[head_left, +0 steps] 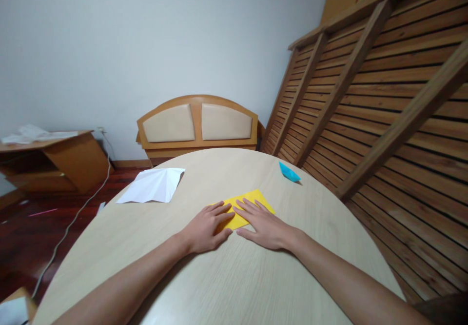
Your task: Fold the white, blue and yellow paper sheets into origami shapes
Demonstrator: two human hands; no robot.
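A folded sheet of yellow paper lies flat on the round table. My left hand rests over its left end, fingers stretched out and pointing right. From the other side my right hand lies flat across its right part, with the fingers spread. The fingertips of both hands come close together near the middle of the paper. Parts of the paper are hidden under the hands, so its full outline does not show.
A creased white sheet of paper lies at the table's back left. Toward the back right edge sits a small blue folded-paper piece. Behind are a wooden headboard and a leaning slatted wooden frame; a desk stands left.
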